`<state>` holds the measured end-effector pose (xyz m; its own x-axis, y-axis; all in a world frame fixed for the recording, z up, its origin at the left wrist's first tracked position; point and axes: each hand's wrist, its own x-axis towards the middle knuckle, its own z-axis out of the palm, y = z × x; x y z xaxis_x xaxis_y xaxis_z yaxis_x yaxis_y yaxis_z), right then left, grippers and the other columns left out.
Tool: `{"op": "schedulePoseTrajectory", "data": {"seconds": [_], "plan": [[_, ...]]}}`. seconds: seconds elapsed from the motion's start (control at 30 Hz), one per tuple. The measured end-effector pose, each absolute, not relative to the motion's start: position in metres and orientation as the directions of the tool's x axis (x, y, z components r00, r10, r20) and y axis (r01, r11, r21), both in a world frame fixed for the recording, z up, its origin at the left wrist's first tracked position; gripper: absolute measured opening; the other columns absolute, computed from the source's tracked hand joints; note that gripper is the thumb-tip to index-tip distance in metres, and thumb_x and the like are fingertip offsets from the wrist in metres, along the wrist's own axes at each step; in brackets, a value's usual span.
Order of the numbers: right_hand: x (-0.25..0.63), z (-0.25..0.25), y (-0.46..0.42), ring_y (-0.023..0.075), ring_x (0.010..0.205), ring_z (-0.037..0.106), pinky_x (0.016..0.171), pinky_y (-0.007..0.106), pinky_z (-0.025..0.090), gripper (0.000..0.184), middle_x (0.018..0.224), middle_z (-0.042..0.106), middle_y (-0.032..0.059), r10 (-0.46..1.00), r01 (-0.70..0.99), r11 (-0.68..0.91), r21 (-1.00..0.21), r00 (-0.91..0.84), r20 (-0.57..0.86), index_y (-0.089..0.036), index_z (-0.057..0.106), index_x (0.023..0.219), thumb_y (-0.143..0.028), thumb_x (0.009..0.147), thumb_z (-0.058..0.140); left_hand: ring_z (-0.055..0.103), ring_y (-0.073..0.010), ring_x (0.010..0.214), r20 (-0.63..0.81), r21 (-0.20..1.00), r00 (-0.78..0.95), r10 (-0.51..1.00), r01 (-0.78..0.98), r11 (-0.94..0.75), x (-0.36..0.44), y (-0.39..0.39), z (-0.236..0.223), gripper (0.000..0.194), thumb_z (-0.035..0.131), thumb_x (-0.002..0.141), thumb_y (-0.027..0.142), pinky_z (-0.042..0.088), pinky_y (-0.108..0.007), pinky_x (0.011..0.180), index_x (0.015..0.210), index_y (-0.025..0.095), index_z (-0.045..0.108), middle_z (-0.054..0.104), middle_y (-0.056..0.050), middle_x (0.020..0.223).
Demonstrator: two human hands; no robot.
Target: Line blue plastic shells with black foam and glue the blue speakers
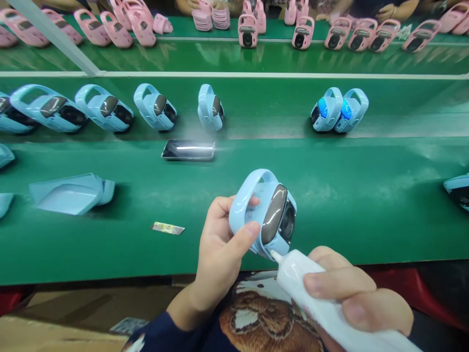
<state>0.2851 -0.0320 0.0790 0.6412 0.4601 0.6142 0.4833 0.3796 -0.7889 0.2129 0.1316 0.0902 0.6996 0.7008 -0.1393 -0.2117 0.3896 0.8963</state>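
Observation:
My left hand (pixel 223 244) grips a light blue portable speaker (pixel 269 220) with a loop handle, a dark glossy panel and a round black speaker face. The thumb lies on its near side, and a fingertip shows through the handle. A white squeeze tube (pixel 308 283) with a narrow nozzle is in my right hand (pixel 359 288), fingers closed around it. The nozzle tip meets the lower edge of the speaker's casing; whether anything comes out cannot be seen.
Several blue speakers (pixel 156 107) line the strip behind, two with lit blue panels (pixel 344 108). A phone (pixel 188 150), a blue shell part (pixel 73 193) and a small foil strip (pixel 167 228) lie on the green bench (pixel 146 264). Pink units (pixel 247 32) and other people's hands (pixel 386 12) are beyond.

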Motion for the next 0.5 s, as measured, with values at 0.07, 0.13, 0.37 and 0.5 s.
{"op": "schedulePoseTrajectory", "data": {"seconds": [0.07, 0.13, 0.37, 0.5], "plan": [[0.283, 0.083, -0.03, 0.022, 0.055, 0.068, 0.057, 0.037, 0.058, 0.01, 0.059, 0.059, -0.0043, 0.491, 0.51, 0.335, -0.792, 0.623, 0.609, -0.033, 0.061, 0.107, -0.035, 0.101, 0.053, 0.065, -0.01, 0.069, -0.147, 0.891, 0.698, 0.701, -0.214, 0.4, 0.213, 0.132, 0.09, 0.029, 0.086, 0.076, 0.036, 0.055, -0.018, 0.056, 0.099, 0.023, 0.073, 0.077, -0.001, 0.1], [0.277, 0.084, -0.025, 0.0213, 0.053, 0.065, 0.055, 0.037, 0.056, 0.01, 0.059, 0.056, -0.0051, 0.434, 0.535, 0.303, -0.789, 0.659, 0.614, -0.034, 0.062, 0.109, -0.033, 0.101, 0.056, 0.066, -0.0104, 0.071, -0.15, 0.888, 0.691, 0.707, -0.22, 0.403, 0.213, 0.132, 0.091, 0.029, 0.086, 0.076, 0.036, 0.056, -0.018, 0.058, 0.099, 0.023, 0.074, 0.077, -0.001, 0.1], [0.276, 0.077, -0.039, 0.0234, 0.039, 0.052, 0.044, 0.043, 0.048, 0.022, 0.048, 0.039, -0.0083, 0.323, 0.554, 0.329, -0.765, 0.695, 0.642, -0.038, 0.065, 0.119, -0.038, 0.1, 0.053, 0.069, -0.0119, 0.075, -0.24, 0.843, 0.659, 0.713, -0.223, 0.49, 0.214, 0.143, 0.095, 0.027, 0.087, 0.071, 0.034, 0.058, -0.018, 0.061, 0.09, 0.02, 0.073, 0.077, -0.002, 0.103], [0.277, 0.08, -0.053, 0.0246, 0.042, 0.058, 0.043, 0.043, 0.049, 0.026, 0.047, 0.044, -0.0058, 0.429, 0.456, 0.32, -0.831, 0.712, 0.556, -0.039, 0.066, 0.113, -0.038, 0.102, 0.041, 0.071, -0.0155, 0.079, -0.309, 0.802, 0.648, 0.696, -0.216, 0.557, 0.217, 0.149, 0.094, 0.026, 0.087, 0.067, 0.031, 0.058, -0.021, 0.062, 0.084, 0.019, 0.071, 0.077, -0.005, 0.101]]}}
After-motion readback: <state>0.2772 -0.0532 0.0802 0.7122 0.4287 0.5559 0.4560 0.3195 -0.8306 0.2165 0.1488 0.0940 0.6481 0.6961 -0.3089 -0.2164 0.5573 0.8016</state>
